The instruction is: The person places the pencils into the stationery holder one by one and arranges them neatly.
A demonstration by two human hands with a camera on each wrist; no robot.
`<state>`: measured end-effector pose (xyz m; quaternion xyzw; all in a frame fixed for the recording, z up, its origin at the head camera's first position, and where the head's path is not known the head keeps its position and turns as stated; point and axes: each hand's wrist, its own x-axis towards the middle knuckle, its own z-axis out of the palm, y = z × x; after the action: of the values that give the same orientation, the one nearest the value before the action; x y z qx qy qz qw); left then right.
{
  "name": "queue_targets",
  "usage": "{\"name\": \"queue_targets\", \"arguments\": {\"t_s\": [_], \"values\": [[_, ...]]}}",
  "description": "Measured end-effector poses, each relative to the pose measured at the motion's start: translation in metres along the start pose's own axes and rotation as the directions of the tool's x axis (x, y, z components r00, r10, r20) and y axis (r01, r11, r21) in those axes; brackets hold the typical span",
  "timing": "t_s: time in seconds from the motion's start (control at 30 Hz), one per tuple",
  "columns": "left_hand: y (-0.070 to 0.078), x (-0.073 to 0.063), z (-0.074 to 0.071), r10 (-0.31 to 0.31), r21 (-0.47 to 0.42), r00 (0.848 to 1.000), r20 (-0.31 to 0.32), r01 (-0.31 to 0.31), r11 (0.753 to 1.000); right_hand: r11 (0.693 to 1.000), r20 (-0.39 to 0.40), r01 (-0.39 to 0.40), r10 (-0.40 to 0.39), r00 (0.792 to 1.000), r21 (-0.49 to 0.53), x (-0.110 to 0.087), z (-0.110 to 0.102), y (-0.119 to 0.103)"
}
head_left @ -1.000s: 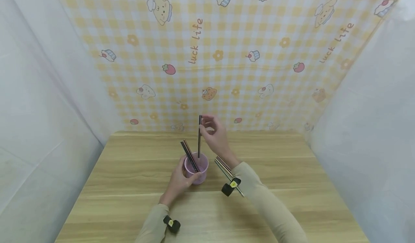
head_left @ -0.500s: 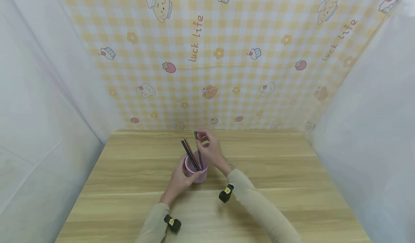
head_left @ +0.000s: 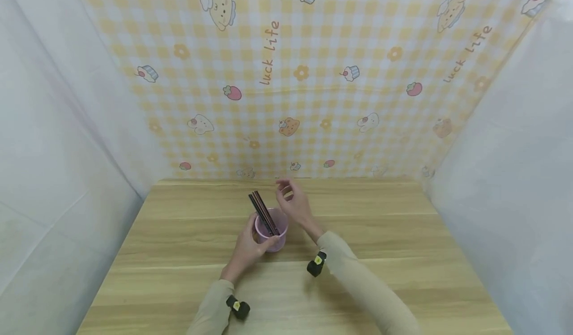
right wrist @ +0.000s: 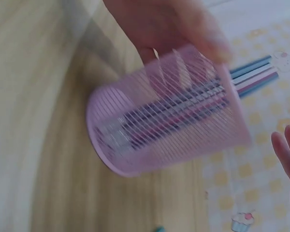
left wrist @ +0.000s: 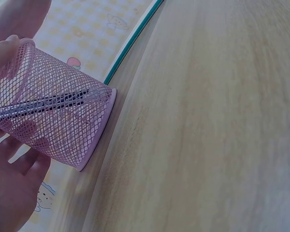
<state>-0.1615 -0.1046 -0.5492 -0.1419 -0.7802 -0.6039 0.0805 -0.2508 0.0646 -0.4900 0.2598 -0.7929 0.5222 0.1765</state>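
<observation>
A pink mesh pen holder (head_left: 278,246) stands on the wooden table, gripped by my left hand (head_left: 246,244) with the thumb near its rim and fingers round the far side. Several pencils (head_left: 258,207) lean together to the left inside it, their upper ends above the rim. Through the mesh in the right wrist view, the lower ends of the pencils (right wrist: 169,111) show near the base. My right hand (head_left: 296,207) hovers just right of the rim, fingers loosely bent, holding nothing. In the left wrist view, a green pencil (left wrist: 135,41) lies on the table behind the holder.
The wooden table (head_left: 179,255) meets a yellow checked cloth (head_left: 313,101) at the back. White sheets (head_left: 58,141) hang on both sides. In the head view, my right forearm hides the spot where loose pencils lay.
My right hand lowered a dark pencil into the pen holder, let it go and drew slightly back to the right. That pencil now leans with the others. My left hand keeps its grip.
</observation>
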Motion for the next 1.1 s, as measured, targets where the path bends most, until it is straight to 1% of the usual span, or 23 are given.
{"name": "queue_targets", "arguments": {"t_s": [0.13, 0.17, 0.23, 0.33, 0.47, 0.6, 0.67, 0.7, 0.83, 0.93, 1.0, 1.1], "values": [[0.023, -0.003, -0.004, -0.006, 0.001, 1.000, 0.012, 0.006, 1.000, 1.000, 0.000, -0.002, 0.002, 1.000, -0.018, 0.009, -0.014, 0.005], [0.025, -0.003, -0.005, -0.004, -0.002, 1.000, 0.013, 0.004, 1.000, 1.000, -0.003, -0.002, 0.002, 1.000, -0.022, 0.011, -0.018, 0.007], [0.025, -0.003, -0.005, -0.013, -0.010, 1.000, 0.011, 0.013, 1.000, 1.000, -0.011, -0.013, 0.013, 1.000, -0.020, 0.013, -0.024, 0.011], [0.026, -0.004, -0.004, -0.018, -0.021, 1.000, 0.008, 0.018, 1.000, 0.997, -0.009, -0.076, 0.076, 0.997, -0.022, 0.012, -0.031, 0.018], [0.026, -0.005, -0.003, -0.019, -0.028, 1.000, 0.001, 0.019, 0.999, 0.986, 0.010, -0.166, 0.166, 0.986, -0.030, 0.005, -0.038, 0.032], [0.027, -0.004, -0.003, -0.024, -0.015, 1.000, 0.003, 0.024, 1.000, 0.978, 0.011, -0.204, 0.205, 0.979, -0.038, -0.005, -0.044, 0.044], [0.026, -0.004, -0.003, -0.022, -0.007, 1.000, 0.010, 0.022, 1.000, 0.976, 0.012, -0.213, 0.214, 0.977, -0.048, -0.009, -0.047, 0.049], [0.023, -0.003, -0.003, -0.021, -0.004, 1.000, 0.010, 0.021, 1.000, 0.974, 0.016, -0.219, 0.220, 0.975, -0.059, -0.012, -0.049, 0.051], [0.004, -0.001, 0.001, -0.013, 0.008, 1.000, -0.001, 0.013, 1.000, 0.961, 0.039, -0.262, 0.267, 0.963, -0.090, -0.020, -0.055, 0.056], [-0.009, 0.000, 0.003, -0.012, 0.003, 1.000, -0.011, 0.012, 1.000, 0.945, 0.051, -0.308, 0.315, 0.948, -0.110, -0.027, -0.059, 0.058], [-0.012, 0.001, 0.003, -0.013, -0.008, 1.000, -0.009, 0.013, 1.000, 0.937, 0.058, -0.329, 0.337, 0.940, -0.120, -0.031, -0.061, 0.061], [-0.013, 0.000, 0.002, -0.018, -0.022, 1.000, -0.004, 0.018, 1.000, 0.932, 0.080, -0.335, 0.348, 0.934, -0.138, -0.037, -0.064, 0.066]]}}
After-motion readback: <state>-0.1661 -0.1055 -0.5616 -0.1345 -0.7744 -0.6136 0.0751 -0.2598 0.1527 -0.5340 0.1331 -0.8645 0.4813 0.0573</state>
